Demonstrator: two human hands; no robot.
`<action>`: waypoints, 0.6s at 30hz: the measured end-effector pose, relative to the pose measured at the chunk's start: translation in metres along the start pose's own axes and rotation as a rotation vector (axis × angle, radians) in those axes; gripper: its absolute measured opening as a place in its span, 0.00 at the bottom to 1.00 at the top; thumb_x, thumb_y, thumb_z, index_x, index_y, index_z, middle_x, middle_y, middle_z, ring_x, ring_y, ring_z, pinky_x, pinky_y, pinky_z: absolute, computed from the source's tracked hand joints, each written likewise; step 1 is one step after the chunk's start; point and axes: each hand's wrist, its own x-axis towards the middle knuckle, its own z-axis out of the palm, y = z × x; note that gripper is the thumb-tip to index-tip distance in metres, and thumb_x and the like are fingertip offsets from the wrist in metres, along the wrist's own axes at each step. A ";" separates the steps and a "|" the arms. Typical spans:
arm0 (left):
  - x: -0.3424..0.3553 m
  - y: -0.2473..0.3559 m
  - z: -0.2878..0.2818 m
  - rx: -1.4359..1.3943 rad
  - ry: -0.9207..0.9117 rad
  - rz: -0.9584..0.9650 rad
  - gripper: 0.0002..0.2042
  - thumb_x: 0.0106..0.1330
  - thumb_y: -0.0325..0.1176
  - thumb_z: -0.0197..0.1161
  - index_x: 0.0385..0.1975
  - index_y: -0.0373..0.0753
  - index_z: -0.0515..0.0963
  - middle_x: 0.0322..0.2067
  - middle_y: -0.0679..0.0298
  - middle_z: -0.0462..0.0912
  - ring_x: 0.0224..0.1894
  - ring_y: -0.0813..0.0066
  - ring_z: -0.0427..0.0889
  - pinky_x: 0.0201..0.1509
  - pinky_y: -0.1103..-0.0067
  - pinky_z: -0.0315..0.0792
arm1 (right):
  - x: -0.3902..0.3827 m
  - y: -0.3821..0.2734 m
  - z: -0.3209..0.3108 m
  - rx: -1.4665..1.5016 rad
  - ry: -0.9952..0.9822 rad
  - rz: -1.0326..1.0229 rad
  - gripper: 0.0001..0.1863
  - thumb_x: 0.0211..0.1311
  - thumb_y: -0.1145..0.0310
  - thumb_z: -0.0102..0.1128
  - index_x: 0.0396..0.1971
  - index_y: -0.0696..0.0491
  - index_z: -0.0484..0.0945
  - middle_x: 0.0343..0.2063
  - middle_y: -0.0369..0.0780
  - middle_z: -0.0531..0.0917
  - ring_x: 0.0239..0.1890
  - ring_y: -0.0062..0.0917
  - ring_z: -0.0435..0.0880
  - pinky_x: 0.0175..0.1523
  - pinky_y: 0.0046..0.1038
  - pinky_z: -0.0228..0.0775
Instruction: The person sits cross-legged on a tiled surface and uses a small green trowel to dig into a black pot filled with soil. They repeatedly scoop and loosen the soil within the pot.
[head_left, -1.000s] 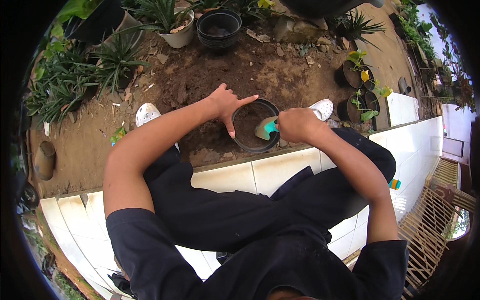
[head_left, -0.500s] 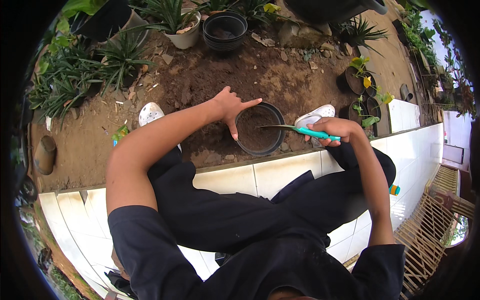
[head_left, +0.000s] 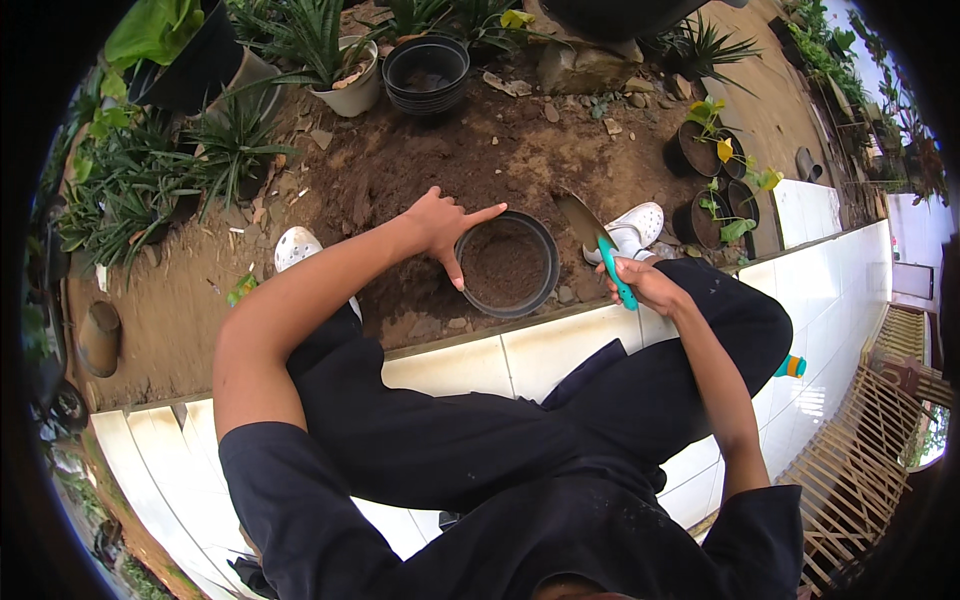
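Note:
A round black plastic pot [head_left: 549, 288] holding brown soil [head_left: 503, 262] stands on the ground between my feet. At its left side is my left hand [head_left: 440, 230], thumb and index finger stretched wide apart along the rim, the other fingers partly bent. My right hand [head_left: 645, 283] is closed round the turquoise handle of a hand trowel [head_left: 617, 272]. The trowel's metal blade [head_left: 580, 220] points up and away from me, just right of the pot and apart from it. Whether soil lies on the blade, I cannot tell.
A stack of black pots [head_left: 427, 75] and a white potted plant [head_left: 352, 88] stand at the back. Several small potted plants [head_left: 702, 150] are at the right, spiky plants [head_left: 235, 150] at the left. A white tiled ledge [head_left: 450, 366] runs beneath my legs.
The trowel has come out from over the pot to its right side, and its blade has swung from pointing left to pointing away. My left hand stays at the rim.

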 end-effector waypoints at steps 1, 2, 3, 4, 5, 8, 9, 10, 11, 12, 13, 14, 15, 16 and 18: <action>-0.001 0.000 0.001 -0.002 0.001 0.001 0.75 0.30 0.77 0.75 0.79 0.62 0.34 0.42 0.57 0.86 0.51 0.58 0.84 0.56 0.63 0.65 | 0.006 0.008 0.001 -0.014 0.031 0.000 0.21 0.79 0.53 0.48 0.58 0.53 0.73 0.31 0.31 0.74 0.36 0.17 0.75 0.44 0.23 0.71; -0.002 0.000 0.000 -0.003 0.004 0.002 0.75 0.30 0.76 0.75 0.79 0.62 0.34 0.42 0.57 0.86 0.51 0.58 0.83 0.56 0.64 0.65 | 0.011 0.015 0.000 -0.027 0.063 0.000 0.21 0.79 0.53 0.48 0.58 0.53 0.73 0.32 0.31 0.74 0.36 0.17 0.74 0.44 0.23 0.72; -0.001 0.000 0.000 -0.005 0.000 0.002 0.75 0.30 0.76 0.75 0.79 0.62 0.34 0.42 0.57 0.86 0.51 0.58 0.83 0.56 0.63 0.65 | 0.015 0.020 -0.001 -0.041 0.096 0.001 0.21 0.79 0.54 0.48 0.58 0.53 0.73 0.32 0.31 0.74 0.36 0.17 0.74 0.44 0.24 0.72; -0.001 0.002 0.000 -0.011 -0.005 0.000 0.75 0.30 0.76 0.75 0.79 0.62 0.34 0.42 0.57 0.86 0.52 0.58 0.83 0.56 0.63 0.65 | 0.017 0.022 0.001 -0.023 0.092 0.012 0.19 0.80 0.55 0.47 0.58 0.53 0.73 0.31 0.31 0.74 0.35 0.17 0.73 0.44 0.24 0.71; -0.002 0.002 -0.001 -0.016 -0.009 -0.002 0.74 0.30 0.76 0.75 0.79 0.62 0.34 0.42 0.57 0.86 0.52 0.58 0.83 0.56 0.62 0.65 | 0.019 0.023 0.004 0.006 0.062 0.017 0.19 0.80 0.55 0.46 0.58 0.52 0.73 0.31 0.31 0.74 0.35 0.17 0.73 0.44 0.24 0.70; -0.006 0.001 -0.001 -0.010 -0.022 -0.023 0.74 0.30 0.76 0.75 0.79 0.62 0.34 0.42 0.57 0.86 0.52 0.58 0.83 0.57 0.61 0.65 | 0.020 0.023 0.013 0.048 -0.013 0.028 0.18 0.80 0.57 0.45 0.57 0.53 0.73 0.31 0.30 0.73 0.34 0.17 0.72 0.43 0.24 0.69; -0.005 0.001 0.000 -0.019 -0.014 -0.016 0.74 0.30 0.76 0.76 0.79 0.62 0.34 0.42 0.57 0.86 0.52 0.58 0.83 0.57 0.61 0.65 | 0.018 0.022 0.015 0.034 -0.031 0.026 0.18 0.80 0.57 0.45 0.57 0.53 0.73 0.31 0.30 0.73 0.34 0.17 0.72 0.42 0.24 0.69; -0.004 0.001 0.000 -0.026 -0.008 -0.008 0.74 0.30 0.76 0.76 0.79 0.63 0.34 0.42 0.57 0.86 0.52 0.58 0.83 0.57 0.61 0.65 | 0.017 0.020 0.017 0.022 -0.049 0.023 0.18 0.80 0.57 0.45 0.57 0.53 0.73 0.31 0.30 0.73 0.34 0.17 0.72 0.42 0.23 0.68; -0.003 0.001 0.001 -0.034 -0.002 -0.001 0.74 0.30 0.75 0.76 0.79 0.63 0.34 0.42 0.57 0.86 0.52 0.58 0.83 0.58 0.61 0.64 | 0.016 0.019 0.018 0.028 -0.041 0.027 0.18 0.80 0.57 0.45 0.57 0.53 0.73 0.31 0.30 0.73 0.34 0.17 0.72 0.42 0.23 0.68; -0.002 0.001 0.002 -0.033 -0.012 -0.007 0.74 0.30 0.75 0.76 0.79 0.63 0.34 0.42 0.57 0.86 0.52 0.58 0.83 0.58 0.61 0.64 | 0.015 0.018 0.019 0.033 -0.033 0.030 0.18 0.80 0.57 0.45 0.57 0.53 0.73 0.30 0.30 0.73 0.34 0.17 0.72 0.42 0.23 0.67; -0.002 0.002 0.001 -0.031 -0.021 -0.011 0.74 0.30 0.75 0.76 0.79 0.63 0.34 0.43 0.57 0.86 0.52 0.58 0.83 0.58 0.61 0.64 | 0.013 0.018 0.020 0.038 -0.023 0.034 0.18 0.80 0.57 0.45 0.56 0.53 0.73 0.30 0.30 0.73 0.34 0.17 0.71 0.41 0.23 0.67; -0.003 0.002 0.000 -0.029 -0.031 -0.016 0.74 0.30 0.75 0.76 0.79 0.63 0.34 0.43 0.57 0.87 0.52 0.58 0.83 0.58 0.61 0.64 | 0.013 0.019 0.019 0.021 -0.025 0.029 0.18 0.80 0.57 0.46 0.56 0.53 0.73 0.30 0.30 0.73 0.34 0.16 0.71 0.41 0.23 0.67; -0.003 0.003 -0.001 -0.026 -0.027 -0.018 0.74 0.30 0.75 0.76 0.79 0.63 0.34 0.43 0.57 0.87 0.52 0.58 0.83 0.59 0.61 0.64 | 0.013 0.020 0.017 0.003 -0.028 0.025 0.18 0.80 0.57 0.46 0.56 0.53 0.74 0.30 0.30 0.73 0.33 0.16 0.71 0.41 0.23 0.66; -0.004 0.002 -0.002 -0.022 -0.024 -0.021 0.74 0.30 0.75 0.76 0.79 0.63 0.34 0.43 0.57 0.87 0.52 0.58 0.83 0.59 0.60 0.64 | 0.014 0.021 0.016 -0.014 -0.032 0.019 0.18 0.79 0.56 0.46 0.56 0.53 0.74 0.30 0.30 0.72 0.33 0.16 0.71 0.41 0.22 0.66; -0.005 0.002 -0.002 -0.020 -0.017 -0.019 0.74 0.31 0.75 0.76 0.79 0.63 0.35 0.43 0.57 0.87 0.52 0.58 0.83 0.60 0.60 0.64 | 0.013 0.022 0.014 -0.039 -0.015 0.013 0.18 0.79 0.57 0.46 0.55 0.53 0.74 0.29 0.30 0.72 0.32 0.16 0.71 0.39 0.22 0.66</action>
